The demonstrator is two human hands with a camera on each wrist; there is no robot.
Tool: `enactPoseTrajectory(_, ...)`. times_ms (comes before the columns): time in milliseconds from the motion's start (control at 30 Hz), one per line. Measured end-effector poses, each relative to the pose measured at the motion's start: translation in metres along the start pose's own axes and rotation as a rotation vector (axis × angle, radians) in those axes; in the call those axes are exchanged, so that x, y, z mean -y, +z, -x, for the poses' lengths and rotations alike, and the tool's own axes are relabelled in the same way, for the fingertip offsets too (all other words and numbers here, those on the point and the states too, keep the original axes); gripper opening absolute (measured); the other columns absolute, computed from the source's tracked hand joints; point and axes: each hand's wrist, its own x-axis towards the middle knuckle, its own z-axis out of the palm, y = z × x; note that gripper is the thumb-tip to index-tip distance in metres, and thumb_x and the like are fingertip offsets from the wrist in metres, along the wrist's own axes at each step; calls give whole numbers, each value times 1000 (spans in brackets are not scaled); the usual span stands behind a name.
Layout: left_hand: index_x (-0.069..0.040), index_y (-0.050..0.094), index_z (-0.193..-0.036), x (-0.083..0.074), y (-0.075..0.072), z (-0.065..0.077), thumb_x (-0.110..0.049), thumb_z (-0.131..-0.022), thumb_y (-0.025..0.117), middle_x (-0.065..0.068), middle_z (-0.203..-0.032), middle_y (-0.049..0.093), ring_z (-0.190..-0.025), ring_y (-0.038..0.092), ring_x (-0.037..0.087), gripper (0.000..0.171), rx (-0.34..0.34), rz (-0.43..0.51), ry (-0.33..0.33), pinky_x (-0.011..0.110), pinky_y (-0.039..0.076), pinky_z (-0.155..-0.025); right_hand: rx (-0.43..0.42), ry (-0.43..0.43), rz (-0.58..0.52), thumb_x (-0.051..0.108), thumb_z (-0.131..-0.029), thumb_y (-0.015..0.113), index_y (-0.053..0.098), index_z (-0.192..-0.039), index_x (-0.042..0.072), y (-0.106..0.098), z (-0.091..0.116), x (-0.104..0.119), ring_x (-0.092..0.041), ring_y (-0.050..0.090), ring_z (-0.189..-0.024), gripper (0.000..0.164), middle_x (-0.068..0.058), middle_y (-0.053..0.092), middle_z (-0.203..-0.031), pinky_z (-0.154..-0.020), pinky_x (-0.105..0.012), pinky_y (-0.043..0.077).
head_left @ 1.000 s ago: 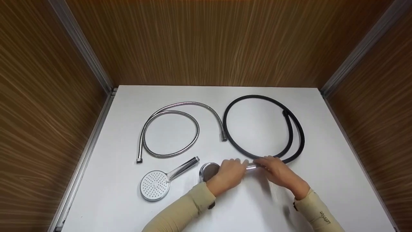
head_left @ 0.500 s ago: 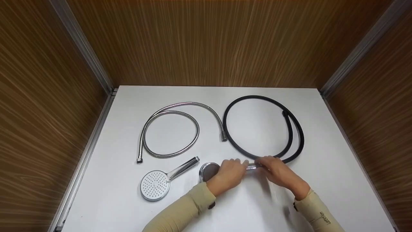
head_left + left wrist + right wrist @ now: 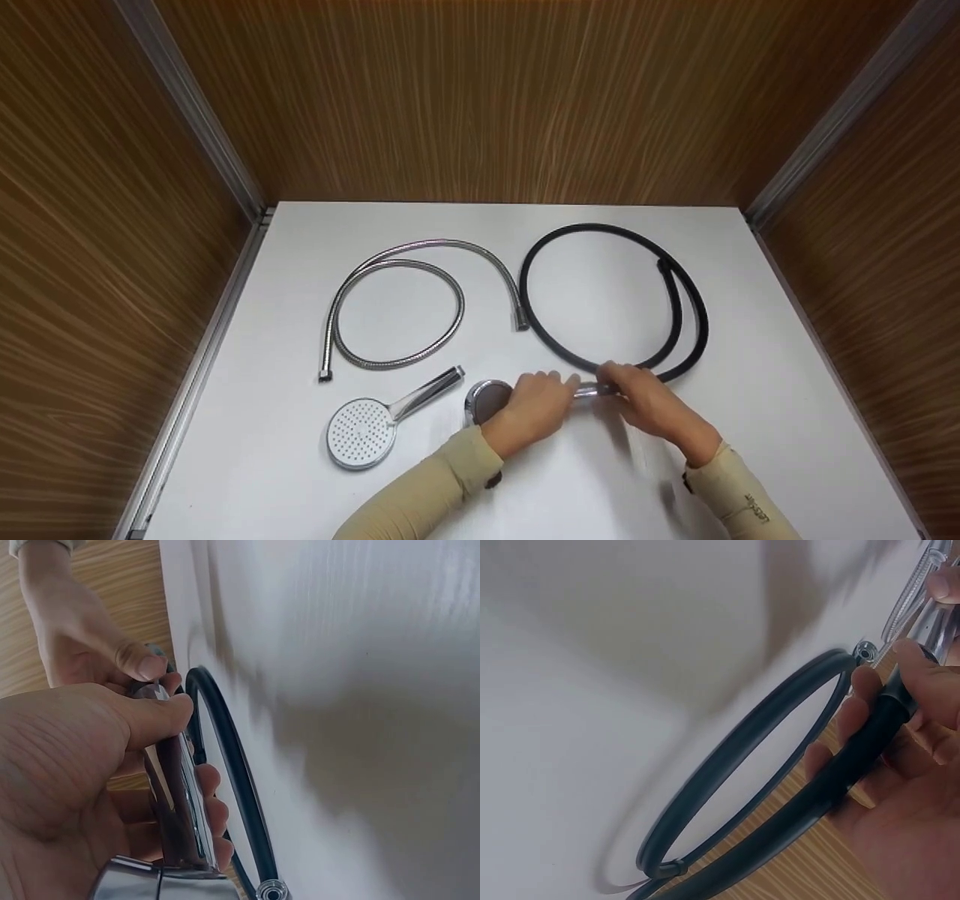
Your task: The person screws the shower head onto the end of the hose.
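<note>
L hand: my left hand (image 3: pixel 534 409) is curled round the chrome handle (image 3: pixel 178 787) of the dark-faced shower head (image 3: pixel 486 397), thumb over the top, fingers wrapped under. Firm grip.

R hand: my right hand (image 3: pixel 643 403) is closed round the end of the black hose (image 3: pixel 679 296), fingertips (image 3: pixel 866 679) up by the hose's end fitting, right where it meets the handle tip.

Where: the joint sits near the front edge of the desk (image 3: pixel 247 450), about mid-width, between my two hands. Rest of the black hose loops back toward the far right corner.

Seated or not: can't tell if the fitting is on the thread; my fingers cover it in every view.

Risk 1: cross-threading, I'd guess, if hose end and handle aren't in line; the hose's curl pulls the end off axis.

Risk 2: hose twisting w/ the nut, so the loop could creep or flip across the desk.

Risk 3: chrome is slick; the handle could roll in my grip if I torque hard.

Around: white-faced shower head (image 3: pixel 362 431) lies just beside the dark one, toward the front left corner, handle pointing to the desk's middle. Steel hose (image 3: pixel 397 307) coiled behind it, its end fitting (image 3: pixel 522 323) touching or nearly touching the black loop.

In the way: nothing btwn my hands. The steel end fitting is near enough that a shifting black loop could knock it.
</note>
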Motion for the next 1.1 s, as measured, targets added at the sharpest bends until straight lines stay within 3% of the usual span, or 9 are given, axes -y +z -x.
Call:
enactPoseTrajectory(267,-19,64,-132,0,0,0,-27,-102,65,4,-92,70,-75,64,20,31,24,-11,-8,31,48,-59,-16,-46,15,-5,-91,73,70,-111,8,-1,2,-2,-12,62,-81,24,0,68,-92,-72,-36,54)
enactPoseTrajectory(600,-18,64,-124,1,1,0,-29,-103,64,4,-88,69,-72,64,20,23,-5,-4,1,32,48,-56,-12,-35,-2,-6,-86,78,66,-108,7,0,0,1,-18,69,-85,29,-1,72,-94,-76,-38,58)
enactPoseTrajectory(1100,-17,64,-125,1,-1,-1,-29,-103,64,4,-89,69,-73,64,20,25,4,13,1,31,48,-56,-25,-56,1,-7,-87,75,70,-109,8,-1,1,-4,-12,62,-78,27,-1,67,-88,-70,-35,55)
